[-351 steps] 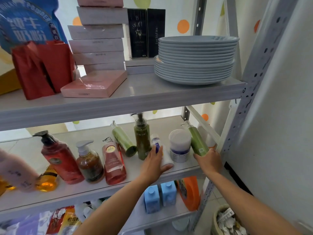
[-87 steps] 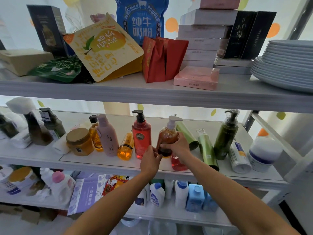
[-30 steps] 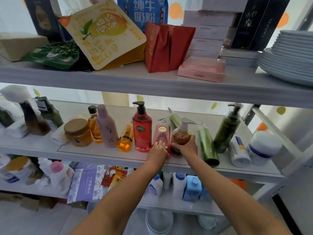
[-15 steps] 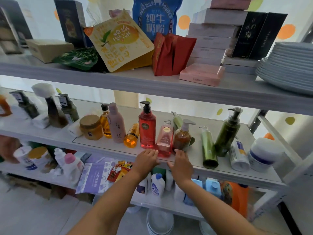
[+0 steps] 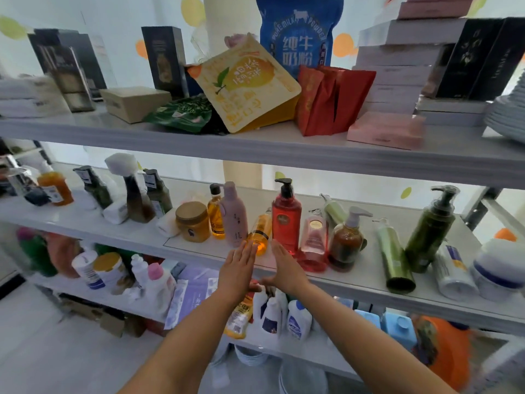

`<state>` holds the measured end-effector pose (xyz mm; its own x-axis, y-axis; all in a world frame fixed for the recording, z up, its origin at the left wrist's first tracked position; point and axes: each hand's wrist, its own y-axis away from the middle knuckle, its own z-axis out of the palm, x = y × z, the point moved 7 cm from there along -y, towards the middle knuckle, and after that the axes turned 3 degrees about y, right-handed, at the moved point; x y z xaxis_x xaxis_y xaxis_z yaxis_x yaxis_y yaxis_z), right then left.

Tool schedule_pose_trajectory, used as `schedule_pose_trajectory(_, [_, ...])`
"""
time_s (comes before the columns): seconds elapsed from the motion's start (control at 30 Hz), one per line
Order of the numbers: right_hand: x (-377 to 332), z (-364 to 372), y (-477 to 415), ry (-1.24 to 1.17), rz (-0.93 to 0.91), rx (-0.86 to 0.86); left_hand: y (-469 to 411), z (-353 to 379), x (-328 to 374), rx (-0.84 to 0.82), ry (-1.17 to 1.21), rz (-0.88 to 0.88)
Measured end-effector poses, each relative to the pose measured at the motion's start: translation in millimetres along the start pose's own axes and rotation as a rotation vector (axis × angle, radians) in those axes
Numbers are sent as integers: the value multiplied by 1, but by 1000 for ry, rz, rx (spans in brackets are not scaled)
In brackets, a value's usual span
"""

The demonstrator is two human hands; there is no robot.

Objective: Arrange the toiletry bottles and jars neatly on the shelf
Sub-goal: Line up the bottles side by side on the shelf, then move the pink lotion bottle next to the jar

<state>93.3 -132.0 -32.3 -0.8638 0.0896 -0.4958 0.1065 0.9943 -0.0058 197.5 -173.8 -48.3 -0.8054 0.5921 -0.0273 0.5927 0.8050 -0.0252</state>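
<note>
Three white shelves [image 5: 284, 155], dotted wall [image 5: 119, 38], pale floor [image 5: 42, 351]

Plate stack [image 5: 508, 118] half beyond the right edge; print on the pink bottle [image 5: 234, 214] illegibly small.

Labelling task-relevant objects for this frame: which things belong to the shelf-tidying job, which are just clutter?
Job: red pump bottle, brown pump bottle, dark green pump bottle, amber jar, small orange bottle, middle shelf, left hand, right hand.

Lying about: blue milk powder bag, red pouches, pink box, stacked plates, all on the upper shelf.
</note>
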Motion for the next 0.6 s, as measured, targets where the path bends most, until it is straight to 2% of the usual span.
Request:
schedule_pose_trajectory(0.37, [-54,38,-65,-7,225,176,-27,23,-100,39,-61,372])
schedule_pose_trajectory(0.6, [-63,36,-82,15,386,210,-32,24,-142,24,-44,424])
